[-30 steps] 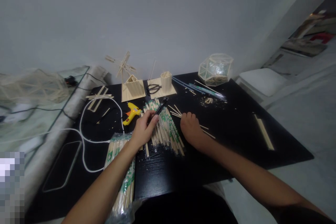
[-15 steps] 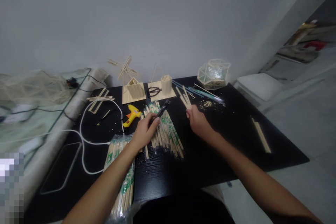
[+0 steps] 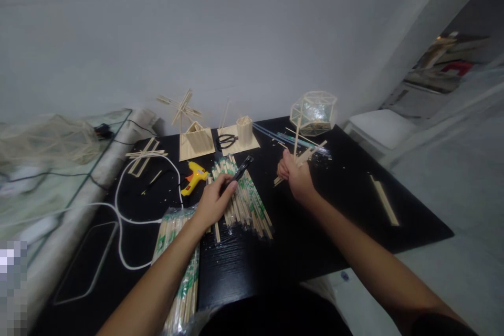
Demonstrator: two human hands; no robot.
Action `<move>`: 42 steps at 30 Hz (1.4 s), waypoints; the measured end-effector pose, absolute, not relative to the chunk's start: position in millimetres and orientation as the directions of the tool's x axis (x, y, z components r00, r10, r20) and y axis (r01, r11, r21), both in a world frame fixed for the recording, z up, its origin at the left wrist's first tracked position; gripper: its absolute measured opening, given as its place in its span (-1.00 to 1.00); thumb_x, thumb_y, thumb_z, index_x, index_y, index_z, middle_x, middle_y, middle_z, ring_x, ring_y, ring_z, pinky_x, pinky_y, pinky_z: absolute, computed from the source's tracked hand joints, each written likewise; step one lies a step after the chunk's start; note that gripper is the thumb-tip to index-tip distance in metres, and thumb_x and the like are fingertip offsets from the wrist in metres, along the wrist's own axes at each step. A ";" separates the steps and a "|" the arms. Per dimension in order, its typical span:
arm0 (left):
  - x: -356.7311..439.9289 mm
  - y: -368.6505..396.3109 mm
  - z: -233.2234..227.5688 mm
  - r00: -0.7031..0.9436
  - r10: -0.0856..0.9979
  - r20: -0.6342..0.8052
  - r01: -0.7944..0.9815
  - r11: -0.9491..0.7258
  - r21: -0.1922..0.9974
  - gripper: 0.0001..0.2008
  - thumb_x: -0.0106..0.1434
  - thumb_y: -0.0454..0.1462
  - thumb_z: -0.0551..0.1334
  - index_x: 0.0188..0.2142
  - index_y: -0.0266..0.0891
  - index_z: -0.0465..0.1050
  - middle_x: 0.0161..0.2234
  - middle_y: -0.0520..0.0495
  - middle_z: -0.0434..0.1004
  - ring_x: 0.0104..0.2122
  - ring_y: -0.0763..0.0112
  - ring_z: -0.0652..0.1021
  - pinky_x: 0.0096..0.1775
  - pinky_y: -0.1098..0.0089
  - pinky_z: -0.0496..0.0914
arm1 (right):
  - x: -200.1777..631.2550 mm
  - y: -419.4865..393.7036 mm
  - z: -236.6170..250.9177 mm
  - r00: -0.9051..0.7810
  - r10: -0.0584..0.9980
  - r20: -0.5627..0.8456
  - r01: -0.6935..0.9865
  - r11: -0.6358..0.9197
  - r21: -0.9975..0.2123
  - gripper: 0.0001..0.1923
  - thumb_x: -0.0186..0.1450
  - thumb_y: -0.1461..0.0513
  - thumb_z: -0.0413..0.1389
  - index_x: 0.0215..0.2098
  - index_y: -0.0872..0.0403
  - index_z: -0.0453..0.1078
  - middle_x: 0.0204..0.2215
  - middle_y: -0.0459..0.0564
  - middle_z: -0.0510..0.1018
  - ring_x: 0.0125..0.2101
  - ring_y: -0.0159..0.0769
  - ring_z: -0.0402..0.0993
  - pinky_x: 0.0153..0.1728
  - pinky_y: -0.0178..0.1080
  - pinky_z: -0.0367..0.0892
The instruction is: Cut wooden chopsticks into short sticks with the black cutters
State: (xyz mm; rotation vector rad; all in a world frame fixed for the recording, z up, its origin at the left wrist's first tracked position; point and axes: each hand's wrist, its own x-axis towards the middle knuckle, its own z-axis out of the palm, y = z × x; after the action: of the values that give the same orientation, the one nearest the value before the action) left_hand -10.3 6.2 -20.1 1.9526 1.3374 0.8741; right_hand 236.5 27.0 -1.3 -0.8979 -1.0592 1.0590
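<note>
Seen from above, looking down at a black surface [image 3: 334, 231] crowded with craft supplies.

Left hand [image 3: 214, 200] closed around a dark cutting tool [image 3: 242, 167], resting on a loose pile of wrapped chopsticks [image 3: 244, 199]. Right hand [image 3: 293, 173] raised just above the surface, fist closed on a few bare wooden sticks [image 3: 303, 155] that fan out at uneven angles, one pointing nearly upright, others slanting right. A sealed pack of chopsticks [image 3: 179, 268] at the near left edge, partly over the rim.

Near the left hand, a yellow glue gun [image 3: 193, 176] with a white cord [image 3: 122, 220] looping across the surface. Behind, a small stick house [image 3: 196, 139], scissors [image 3: 227, 140] on a wooden base beside a stick cup [image 3: 244, 128], and a clear faceted stick globe [image 3: 314, 112].

Possible trouble, judged from this layout:
- Sticks held loosely and splayed, so likely to slip from the fist or scatter among the pile.
- Upright stick close to the globe; a careless swing could knock or dent it.
- Cutting tool gripped over an unsteady pile, so could skid toward fingers.
- Cord loop near the left forearm, easy to snag, dragging the glue gun.
- Overhanging pack could slide off.
</note>
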 end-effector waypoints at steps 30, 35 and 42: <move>-7.9 5.6 -14.9 0.308 0.939 0.151 0.599 -0.315 0.736 -0.58 0.42 0.06 0.07 -0.05 -0.19 0.45 -0.27 -0.03 0.59 -0.26 0.25 0.55 -0.16 0.32 0.37 | 242.8 42.5 0.3 0.131 0.966 0.224 -0.147 0.243 -0.959 -0.40 0.15 -0.23 0.29 -0.61 0.07 0.27 -0.75 -0.27 0.14 -0.74 -0.55 0.00 -0.72 -0.39 -0.09; -8.1 6.0 -15.6 0.315 0.939 0.140 0.593 -0.310 0.743 -0.59 0.43 0.06 0.08 -0.06 -0.19 0.44 -0.25 -0.03 0.58 -0.26 0.26 0.55 -0.13 0.31 0.36 | 238.4 39.3 -4.2 0.047 0.972 0.232 -0.143 0.236 -0.961 -0.44 0.22 -0.22 0.23 -0.55 0.06 0.32 -0.79 -0.27 0.16 -0.75 -0.51 0.06 -0.68 -0.37 0.07; -9.0 6.1 -16.2 0.327 0.934 0.141 0.598 -0.321 0.734 -0.60 0.43 0.05 0.08 -0.07 -0.19 0.44 -0.22 -0.03 0.59 -0.24 0.28 0.54 -0.12 0.32 0.35 | 236.5 44.9 -10.8 0.033 0.977 0.209 -0.151 0.212 -0.966 -0.44 0.23 -0.24 0.21 -0.53 0.02 0.26 -0.79 -0.30 0.15 -0.75 -0.50 0.08 -0.61 -0.33 0.25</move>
State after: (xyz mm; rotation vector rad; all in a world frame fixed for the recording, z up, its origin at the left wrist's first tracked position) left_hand -9.0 6.1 -16.2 2.0256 1.3428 0.7643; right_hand 236.5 44.9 -10.8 -0.9499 -1.1776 1.1097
